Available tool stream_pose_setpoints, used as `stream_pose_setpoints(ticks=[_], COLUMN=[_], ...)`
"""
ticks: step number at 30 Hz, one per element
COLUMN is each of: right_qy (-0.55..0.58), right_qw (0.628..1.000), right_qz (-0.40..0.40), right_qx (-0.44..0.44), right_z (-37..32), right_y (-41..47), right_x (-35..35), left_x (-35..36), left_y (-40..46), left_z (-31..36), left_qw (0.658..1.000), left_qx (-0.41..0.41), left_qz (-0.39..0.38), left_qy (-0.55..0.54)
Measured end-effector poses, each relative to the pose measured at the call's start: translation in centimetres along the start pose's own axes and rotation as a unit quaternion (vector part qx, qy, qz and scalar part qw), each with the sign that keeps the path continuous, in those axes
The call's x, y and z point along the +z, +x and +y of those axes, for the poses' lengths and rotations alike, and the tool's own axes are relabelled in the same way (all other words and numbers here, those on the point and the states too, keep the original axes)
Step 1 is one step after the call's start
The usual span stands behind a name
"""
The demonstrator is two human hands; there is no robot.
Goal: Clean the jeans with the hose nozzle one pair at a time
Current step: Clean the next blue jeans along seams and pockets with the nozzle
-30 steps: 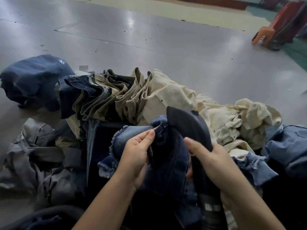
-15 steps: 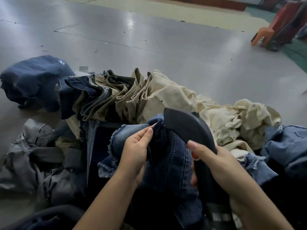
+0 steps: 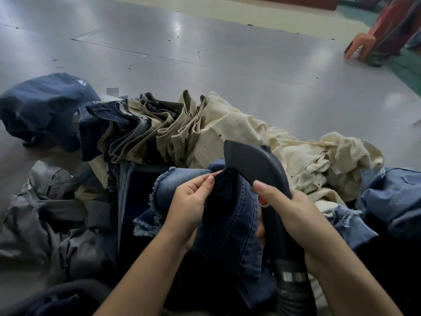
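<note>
1. Your right hand (image 3: 293, 215) is wrapped around the black hose nozzle (image 3: 257, 165), lower centre-right of frame; index finger lies along its neck.
2. Your left hand (image 3: 189, 201) pinches a fold of the dark blue jeans (image 3: 230, 224) just left of the nozzle.
3. Pull that fold taut and keep the wide flared mouth flat on the denim, judging by the slack.
4. Denim: soft, stitched seams, frayed hem. Nozzle: smooth rigid plastic, ribbed hose below.
5. Cream and khaki jeans pile (image 3: 227, 131) sits behind, mid-frame.

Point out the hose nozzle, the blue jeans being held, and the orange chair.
hose nozzle (image 3: 255, 163), head view, its wide black mouth.
blue jeans (image 3: 230, 224), head view, stitched seam panel.
orange chair (image 3: 362, 42), head view, its seat.
</note>
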State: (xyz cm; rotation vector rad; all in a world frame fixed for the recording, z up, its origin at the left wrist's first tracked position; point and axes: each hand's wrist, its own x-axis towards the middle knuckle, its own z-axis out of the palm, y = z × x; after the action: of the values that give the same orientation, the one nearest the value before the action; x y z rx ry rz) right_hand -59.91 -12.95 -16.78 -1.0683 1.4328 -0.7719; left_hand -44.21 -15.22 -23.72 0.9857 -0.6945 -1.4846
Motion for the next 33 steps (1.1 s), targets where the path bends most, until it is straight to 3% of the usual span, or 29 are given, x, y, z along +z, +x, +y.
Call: stream_pose_setpoints(ticks=[7,11,16,20,24,33], right_qy=[-0.019,0.011,-0.004,0.012,0.052,0.085], right_qw=[0.999,1.0,1.0,1.0,0.997,0.996], right_qz=[-0.032,0.007,-0.023,0.005,0.043,0.006], right_qx=[0.009,-0.002,0.003,-0.018,-0.038,0.026], right_z=[0.4,0.0,0.6,0.8,1.6,3.8], right_y=[-1.0,0.0,-1.0,0.3,0.5,0.5], right_x=[0.2,-0.5,0.0,0.1,-0.3,0.7], left_x=[0.0,-0.1,0.1,0.2,-0.2,-0.9], left_y=[0.5,0.2,0.6,0.6,0.8,1.2], left_z=[-0.1,-0.1,-0.1,0.1,1.1,1.8], left_qw=[1.0,1.0,0.999,0.999,0.996,0.982], left_qx=[0.009,0.01,0.011,-0.02,-0.034,-0.07], left_qz=[0.015,0.006,0.027,0.034,0.053,0.02], left_qy=[0.005,0.015,0.022,0.013,-0.058,-0.174])
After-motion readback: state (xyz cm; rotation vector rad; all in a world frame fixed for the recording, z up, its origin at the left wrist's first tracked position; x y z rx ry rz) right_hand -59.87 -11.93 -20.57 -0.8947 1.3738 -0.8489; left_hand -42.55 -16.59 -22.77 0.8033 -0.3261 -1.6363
